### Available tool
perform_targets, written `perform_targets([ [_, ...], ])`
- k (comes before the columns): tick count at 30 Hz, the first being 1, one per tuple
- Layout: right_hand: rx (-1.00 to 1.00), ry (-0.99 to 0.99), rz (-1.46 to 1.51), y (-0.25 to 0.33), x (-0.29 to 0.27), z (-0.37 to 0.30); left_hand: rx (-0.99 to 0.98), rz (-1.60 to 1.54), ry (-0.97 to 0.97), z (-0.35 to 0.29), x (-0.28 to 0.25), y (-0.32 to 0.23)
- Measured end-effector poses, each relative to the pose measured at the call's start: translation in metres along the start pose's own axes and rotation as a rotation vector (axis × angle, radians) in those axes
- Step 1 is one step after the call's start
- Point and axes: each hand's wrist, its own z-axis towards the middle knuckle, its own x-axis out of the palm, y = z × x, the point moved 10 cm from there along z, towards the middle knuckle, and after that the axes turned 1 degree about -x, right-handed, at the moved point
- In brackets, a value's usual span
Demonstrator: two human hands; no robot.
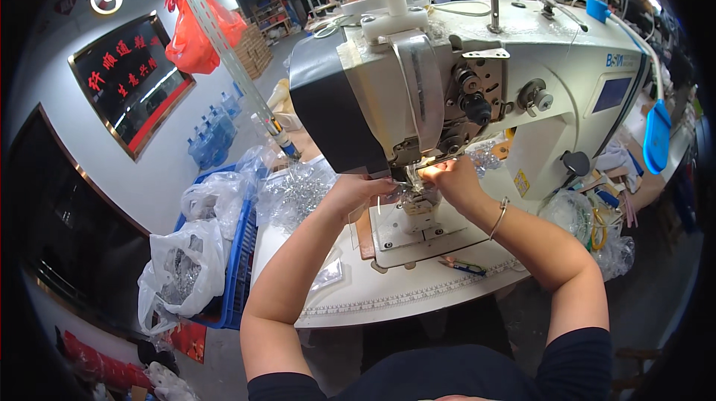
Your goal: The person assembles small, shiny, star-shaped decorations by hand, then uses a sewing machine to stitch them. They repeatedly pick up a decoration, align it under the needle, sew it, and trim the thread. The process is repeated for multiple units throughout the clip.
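Both my hands work close under the head of a white industrial sewing machine, one on each side of its needle area. My left hand comes in from the left, its fingers closed together beside the needle. My right hand, with a bangle on the wrist, pinches close to the lit needle from the right. Whatever lies between the fingertips is small and partly hidden; its kind does not show. Below the hands stands the machine's raised post. A pair of thread snips lies on the table nearby.
Left of the machine, shiny silver pieces in clear plastic lie on the tabletop. A blue crate with white plastic bags stands beside the table. A blue paddle-shaped item hangs at right, above scissors and plastic bags.
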Motion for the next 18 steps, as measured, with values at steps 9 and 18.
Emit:
perform_targets([
  [9, 0.051, 0.010, 0.058, -0.012, 0.003, 0.004, -0.060, 0.042, -0.055, -0.002, -0.001, -0.002],
  [18, 0.022, 0.097, 0.291, -0.030, 0.009, -0.053, 0.009, -0.079, 0.126, -0.042, 0.026, 0.047],
])
